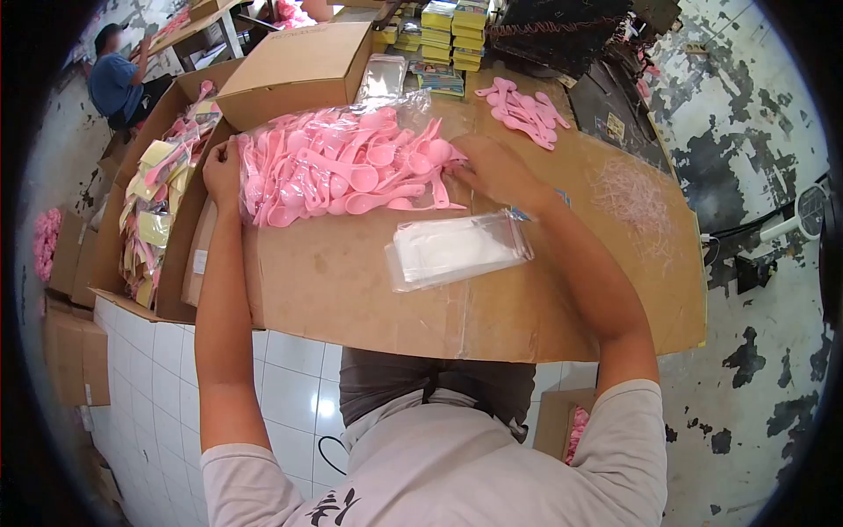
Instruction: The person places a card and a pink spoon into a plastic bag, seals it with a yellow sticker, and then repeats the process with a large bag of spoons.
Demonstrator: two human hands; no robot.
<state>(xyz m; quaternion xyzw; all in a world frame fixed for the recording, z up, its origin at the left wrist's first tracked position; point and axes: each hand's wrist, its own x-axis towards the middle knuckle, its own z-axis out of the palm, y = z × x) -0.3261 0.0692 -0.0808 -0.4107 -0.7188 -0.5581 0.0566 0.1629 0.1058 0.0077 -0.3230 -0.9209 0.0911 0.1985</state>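
A clear plastic bag (263, 132) full of pink spoons (356, 171) lies on the cardboard-covered table (334, 281). My left hand (222, 176) is closed at the bag's left edge, with its fingers curled against the plastic. At the opposite end, where several spoons stick out, my right hand (496, 171) has its fingers closed on the spoons; its fingertips are partly hidden. Just in front of the bag is a stack of clear plastic sleeves (458, 252). Part of a small blue printed card (520, 213) shows under my right wrist.
Loose pink spoons (524, 111) lie at the back right, and thin plastic scraps (634, 206) at the right. On the left stands an open carton (107, 285) of packed spoons. A closed box (299, 70) and card stacks (452, 35) are behind. A person (118, 79) sits far left.
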